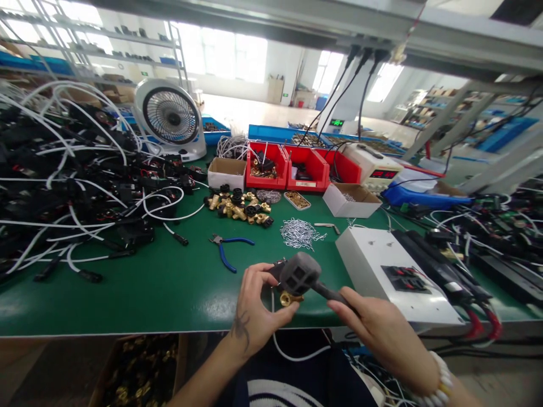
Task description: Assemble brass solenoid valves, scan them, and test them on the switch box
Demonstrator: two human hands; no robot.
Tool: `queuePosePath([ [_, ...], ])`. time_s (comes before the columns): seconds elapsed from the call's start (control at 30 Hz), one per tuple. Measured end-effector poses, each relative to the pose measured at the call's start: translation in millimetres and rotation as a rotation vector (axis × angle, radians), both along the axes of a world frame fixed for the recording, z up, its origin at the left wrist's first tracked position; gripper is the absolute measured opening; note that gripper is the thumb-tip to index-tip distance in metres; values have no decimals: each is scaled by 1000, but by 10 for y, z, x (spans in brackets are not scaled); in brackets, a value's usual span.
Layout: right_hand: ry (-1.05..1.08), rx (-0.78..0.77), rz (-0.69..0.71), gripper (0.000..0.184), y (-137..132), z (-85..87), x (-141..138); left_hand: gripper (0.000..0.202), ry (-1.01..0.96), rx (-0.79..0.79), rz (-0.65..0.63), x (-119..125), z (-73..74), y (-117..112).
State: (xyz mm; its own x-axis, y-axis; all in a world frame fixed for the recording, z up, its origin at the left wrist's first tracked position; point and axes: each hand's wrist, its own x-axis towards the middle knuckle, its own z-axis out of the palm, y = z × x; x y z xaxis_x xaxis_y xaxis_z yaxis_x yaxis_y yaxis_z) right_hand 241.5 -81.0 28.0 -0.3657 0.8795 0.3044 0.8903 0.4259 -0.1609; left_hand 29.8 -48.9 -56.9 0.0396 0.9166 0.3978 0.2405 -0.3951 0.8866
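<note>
Left hand (257, 297) has the brass fitting (285, 299) pinched, near side and right of the blue pliers (220, 242), right hand (373, 319) grips the mallet (302, 270), so a slipping fitting could cause a mis-hit, though contact's kinda hidden.

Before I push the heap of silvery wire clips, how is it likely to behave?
The heap of silvery wire clips would probably tangle, since its bent pieces cross one another. It may also spread, as it lies loose on the green tabletop. Single clips look thin, so likely light.
</note>
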Motion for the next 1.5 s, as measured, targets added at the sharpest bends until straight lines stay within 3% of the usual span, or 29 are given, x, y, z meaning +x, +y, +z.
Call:
queuePosePath([
  [0.17, 197, 111, -64, 45, -12, 75, -4, 35, -6, 0, -5, 3, 12, 1],
  [0.37, 1, -11, 12, 47, 59, 21, 11, 38, -26, -9, 3, 9, 26, -8],
  [0.5, 238, 112, -93, 41, 29, 8, 90, 41, -35, -13, 13, 12, 14, -14],
  [0.57, 191, 122, -75, 41, 12, -1, 85, 42, -38, -16, 6, 12, 8, -14],
  [0.7, -34, -4, 20, 46, 32, 42, 21, 42, -44, -23, 4, 11, -5, -11],
  [0.87, 169, 102, -50, 46, 54, 95, 9, 42, -46, -22, -1, 15, -3, -3],
  [1.03, -58, -31, 18, 48, 49, 15, 9, 42, -44, -16, -6, 11, 15, -3],
  [1.2, 143, 82, -60, 48, 27, 82, 19, 43, -51, -30, -1, 10, -7, -15],
  [1.37, -77, 1, 66, 50, 55, 11, -19, 43, -43, -14, -1, 5, 0, -13],
  [1.5, 81, 19, -19, 49, 52, 39, -19, 42, -39, -18, -1, 8, 0, -3],
])
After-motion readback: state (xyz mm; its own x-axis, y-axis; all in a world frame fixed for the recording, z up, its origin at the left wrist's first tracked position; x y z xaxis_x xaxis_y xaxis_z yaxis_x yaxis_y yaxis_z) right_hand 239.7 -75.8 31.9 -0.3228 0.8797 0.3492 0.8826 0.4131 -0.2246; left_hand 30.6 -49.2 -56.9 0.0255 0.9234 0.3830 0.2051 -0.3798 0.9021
